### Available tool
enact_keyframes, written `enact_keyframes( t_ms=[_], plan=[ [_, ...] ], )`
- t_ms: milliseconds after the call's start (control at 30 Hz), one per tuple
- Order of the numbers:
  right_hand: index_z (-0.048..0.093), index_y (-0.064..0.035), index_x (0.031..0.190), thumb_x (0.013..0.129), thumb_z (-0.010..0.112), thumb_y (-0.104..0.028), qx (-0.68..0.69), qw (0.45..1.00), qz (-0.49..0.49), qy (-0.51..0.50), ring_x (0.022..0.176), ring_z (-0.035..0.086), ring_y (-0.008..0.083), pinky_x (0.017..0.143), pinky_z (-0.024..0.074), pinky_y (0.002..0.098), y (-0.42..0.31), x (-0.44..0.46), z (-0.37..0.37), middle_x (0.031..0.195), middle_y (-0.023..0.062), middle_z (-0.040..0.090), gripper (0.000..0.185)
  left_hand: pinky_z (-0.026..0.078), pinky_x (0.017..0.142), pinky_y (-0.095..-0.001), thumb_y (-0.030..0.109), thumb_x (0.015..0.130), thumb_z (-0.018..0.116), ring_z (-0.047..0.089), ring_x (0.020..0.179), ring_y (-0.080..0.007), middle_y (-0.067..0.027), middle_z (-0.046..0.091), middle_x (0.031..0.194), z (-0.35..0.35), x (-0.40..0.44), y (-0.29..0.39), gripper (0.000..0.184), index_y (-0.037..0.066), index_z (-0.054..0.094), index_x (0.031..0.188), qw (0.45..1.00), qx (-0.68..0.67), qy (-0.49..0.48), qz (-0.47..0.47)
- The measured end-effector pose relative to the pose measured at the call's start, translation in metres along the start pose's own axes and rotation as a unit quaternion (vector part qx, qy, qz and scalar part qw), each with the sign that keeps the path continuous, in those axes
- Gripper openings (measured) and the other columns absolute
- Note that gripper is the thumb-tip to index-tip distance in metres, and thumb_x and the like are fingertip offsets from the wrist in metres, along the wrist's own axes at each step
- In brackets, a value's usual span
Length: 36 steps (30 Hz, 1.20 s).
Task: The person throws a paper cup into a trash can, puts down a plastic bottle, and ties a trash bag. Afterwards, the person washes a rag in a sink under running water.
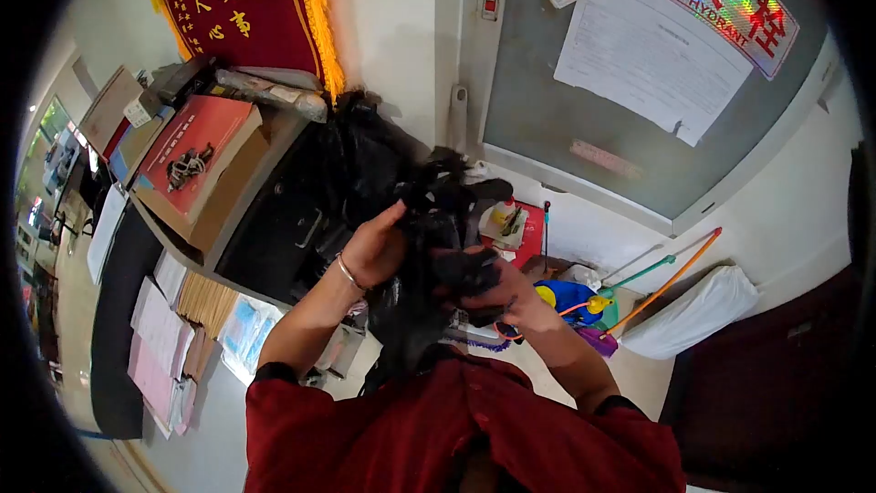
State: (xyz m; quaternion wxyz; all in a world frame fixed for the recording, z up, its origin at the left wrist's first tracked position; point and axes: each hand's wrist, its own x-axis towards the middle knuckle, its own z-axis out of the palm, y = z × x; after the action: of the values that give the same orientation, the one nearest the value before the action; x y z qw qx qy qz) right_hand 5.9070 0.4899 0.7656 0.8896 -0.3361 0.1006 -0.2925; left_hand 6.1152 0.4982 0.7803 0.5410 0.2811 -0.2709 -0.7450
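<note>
A crumpled black plastic bag (415,297) hangs in front of my chest, between my two hands. My left hand (376,248), with a bracelet at the wrist, grips its left side, the thumb pointing up along the plastic. On the other side my right hand (500,290) is closed around a bunched part of the black plastic, which hides most of the fingers. More black plastic (365,151) is heaped just beyond, against the wall and the shelf unit. Where one piece of plastic ends and the other begins, I cannot make out.
A cardboard box (224,187) with a red folder (196,151) and a coiled cable tops the shelf unit at left. Paper stacks (164,347) lie below. At right, an orange pole (666,278) and a white wrapped bundle (698,315) lean under the hydrant cabinet (547,119).
</note>
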Motion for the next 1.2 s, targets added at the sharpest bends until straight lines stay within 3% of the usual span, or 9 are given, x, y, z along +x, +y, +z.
enact_keyframes(
  t_ms=[67, 400, 567, 733, 833, 900, 1067, 1167, 1200],
  plan=[
    [0.047, -0.0025, 0.103, 0.058, 0.065, 0.004, -0.25, 0.968, 0.033, -0.019, 0.093, 0.052, 0.0183, 0.084, 0.0394, 0.031, 0.008, 0.014, -0.017, 0.108, 0.0093, 0.05, 0.049, 0.025, 0.095, -0.0362, 0.032, 0.083, 0.042, 0.041, 0.108, -0.0226, -0.0079, 0.046, 0.115, 0.004, 0.003, 0.009, 0.043, 0.002, 0.042, 0.115, 0.999, 0.001, -0.037, -0.005],
    [0.047, -0.0042, 0.104, 0.059, 0.068, -0.001, -0.186, 0.982, 0.02, 0.025, 0.098, 0.046, 0.0132, 0.088, 0.0333, 0.0277, 0.042, 0.033, -0.012, 0.104, 0.0036, 0.052, 0.05, 0.033, 0.088, -0.0311, 0.024, 0.081, 0.048, 0.048, 0.098, -0.0181, -0.0061, 0.053, 0.104, -0.002, 0.004, 0.013, 0.034, 0.002, 0.049, 0.106, 0.993, 0.113, 0.008, 0.025],
    [0.046, -0.0055, 0.099, 0.059, 0.064, 0.004, -0.402, 0.908, -0.116, 0.0, 0.104, 0.042, 0.016, 0.089, 0.0313, 0.0291, 0.03, 0.03, -0.016, 0.113, 0.0089, 0.047, 0.045, 0.04, 0.076, -0.0276, 0.012, 0.076, 0.054, 0.054, 0.08, -0.0156, -0.0024, 0.058, 0.084, -0.019, 0.013, 0.029, 0.018, 0.003, 0.055, 0.091, 0.987, 0.111, 0.113, -0.014],
    [0.045, -0.0066, 0.096, 0.059, 0.064, 0.003, -0.202, 0.97, -0.135, 0.03, 0.109, 0.039, 0.0197, 0.09, 0.0311, 0.0312, 0.009, 0.039, -0.009, 0.123, 0.0117, 0.038, 0.043, 0.039, 0.075, -0.0268, 0.01, 0.077, 0.052, 0.053, 0.078, -0.0153, -0.0038, 0.058, 0.081, -0.014, 0.018, 0.044, 0.011, 0.002, 0.057, 0.08, 0.988, 0.148, 0.025, -0.033],
    [0.047, -0.0056, 0.095, 0.057, 0.064, 0.003, -0.361, 0.898, -0.25, -0.031, 0.112, 0.038, 0.0215, 0.091, 0.0313, 0.0319, 0.008, 0.056, -0.012, 0.125, 0.013, 0.035, 0.043, 0.039, 0.076, -0.0265, 0.01, 0.076, 0.052, 0.053, 0.076, -0.0146, -0.004, 0.057, 0.076, -0.012, 0.021, 0.045, 0.009, 0.002, 0.058, 0.076, 0.979, 0.202, -0.011, -0.029],
    [0.048, -0.0059, 0.094, 0.054, 0.063, 0.003, -0.54, 0.789, -0.292, -0.012, 0.11, 0.041, 0.0247, 0.091, 0.032, 0.0326, 0.016, 0.072, -0.014, 0.125, 0.0151, 0.034, 0.044, 0.039, 0.075, -0.0259, 0.009, 0.075, 0.053, 0.053, 0.074, -0.0143, -0.0038, 0.057, 0.074, -0.016, 0.022, 0.049, 0.008, 0.001, 0.057, 0.075, 0.976, 0.216, 0.002, -0.018],
    [0.048, -0.0049, 0.095, 0.053, 0.062, 0.002, -0.499, 0.832, -0.242, 0.022, 0.116, 0.034, 0.0241, 0.094, 0.0268, 0.0312, 0.038, 0.088, -0.024, 0.125, 0.0141, 0.035, 0.045, 0.039, 0.07, -0.0242, 0.008, 0.074, 0.056, 0.053, 0.069, -0.0129, -0.004, 0.057, 0.068, -0.048, 0.033, 0.05, 0.006, 0.002, 0.057, 0.075, 0.958, 0.284, 0.029, 0.014],
    [0.047, -0.0044, 0.097, 0.054, 0.061, 0.002, -0.478, 0.843, -0.243, 0.043, 0.115, 0.035, 0.0232, 0.093, 0.0273, 0.0301, 0.046, 0.104, -0.032, 0.125, 0.013, 0.036, 0.046, 0.041, 0.067, -0.0262, 0.007, 0.072, 0.057, 0.053, 0.07, -0.0134, -0.0052, 0.057, 0.07, -0.058, 0.046, 0.058, 0.007, 0.0, 0.056, 0.075, 0.904, 0.416, 0.077, 0.055],
    [0.046, -0.004, 0.098, 0.054, 0.062, 0.001, -0.452, 0.856, -0.244, 0.06, 0.114, 0.036, 0.0222, 0.093, 0.0276, 0.0293, 0.047, 0.108, -0.034, 0.124, 0.0123, 0.037, 0.047, 0.041, 0.068, -0.0281, 0.003, 0.071, 0.056, 0.054, 0.072, -0.0167, -0.0065, 0.058, 0.075, -0.062, 0.053, 0.062, 0.01, 0.0, 0.055, 0.079, 0.843, 0.508, 0.065, 0.163]
  ],
)
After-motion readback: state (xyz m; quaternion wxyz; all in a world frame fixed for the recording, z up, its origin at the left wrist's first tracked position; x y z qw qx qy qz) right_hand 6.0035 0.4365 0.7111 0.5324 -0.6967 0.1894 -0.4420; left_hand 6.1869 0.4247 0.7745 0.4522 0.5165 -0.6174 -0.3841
